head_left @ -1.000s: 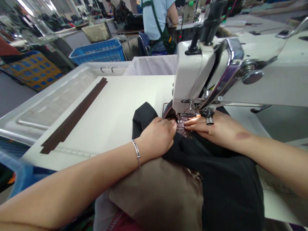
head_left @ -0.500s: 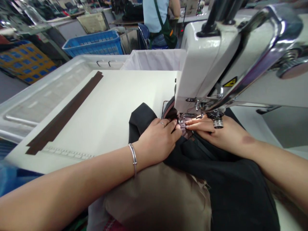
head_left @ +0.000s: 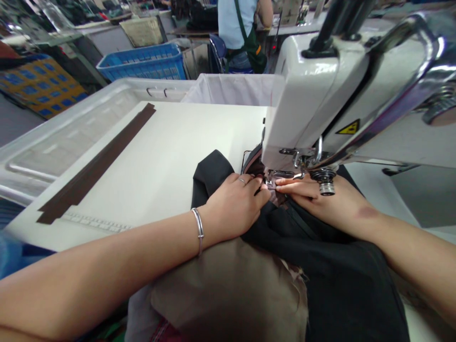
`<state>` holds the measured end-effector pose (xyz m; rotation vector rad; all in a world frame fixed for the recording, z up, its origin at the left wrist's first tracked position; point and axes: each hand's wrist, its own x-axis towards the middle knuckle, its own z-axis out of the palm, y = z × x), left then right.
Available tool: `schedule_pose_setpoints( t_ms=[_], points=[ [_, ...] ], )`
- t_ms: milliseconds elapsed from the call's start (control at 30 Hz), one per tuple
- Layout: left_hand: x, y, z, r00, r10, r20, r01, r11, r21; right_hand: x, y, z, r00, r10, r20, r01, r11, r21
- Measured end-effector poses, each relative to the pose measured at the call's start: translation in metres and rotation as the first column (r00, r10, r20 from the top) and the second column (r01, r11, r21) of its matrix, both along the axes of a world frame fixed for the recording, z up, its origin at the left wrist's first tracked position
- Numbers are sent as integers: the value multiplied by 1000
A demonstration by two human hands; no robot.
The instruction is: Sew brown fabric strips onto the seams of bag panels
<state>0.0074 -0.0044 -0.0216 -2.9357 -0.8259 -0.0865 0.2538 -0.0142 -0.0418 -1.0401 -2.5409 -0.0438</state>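
Note:
A white sewing machine [head_left: 320,95] stands at the right, its presser foot [head_left: 272,179] down over black fabric [head_left: 331,266]. My left hand [head_left: 235,204], with a ring and a silver bracelet, is curled and pinches the fabric just left of the foot. Coming in from the right, my right hand [head_left: 317,197] lies on the fabric under the machine head, its fingertips pressed together on the cloth at the foot. A brown fabric piece [head_left: 228,289] lies in front, near my lap.
A long dark brown strip [head_left: 96,164] lies on the white table [head_left: 171,152] beside a printed ruler. A clear plastic bin [head_left: 67,142] sits at the left, a white-lined bin [head_left: 231,90] and blue crate [head_left: 142,64] behind. Another person in an apron [head_left: 242,33] works farther back.
My view has moved closer to the machine head. Both hands stay at the presser foot on the black fabric, hardly shifted.

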Motion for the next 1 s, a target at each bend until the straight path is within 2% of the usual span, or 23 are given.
schedule_pose_setpoints(
  t_ms=[400, 767, 1000],
  points=[
    [1, 5, -2, 999, 18, 30, -19, 999, 26, -1, 5, 1, 999, -22, 24, 23, 1000, -19],
    [2, 7, -1, 999, 25, 37, -25, 1000, 11, -4, 7, 3, 999, -38, 22, 37, 997, 65],
    [1, 9, -3, 999, 23, 38, -23, 1000, 14, 0, 7, -1, 995, -79, 60, 77, 996, 35]
  ],
)
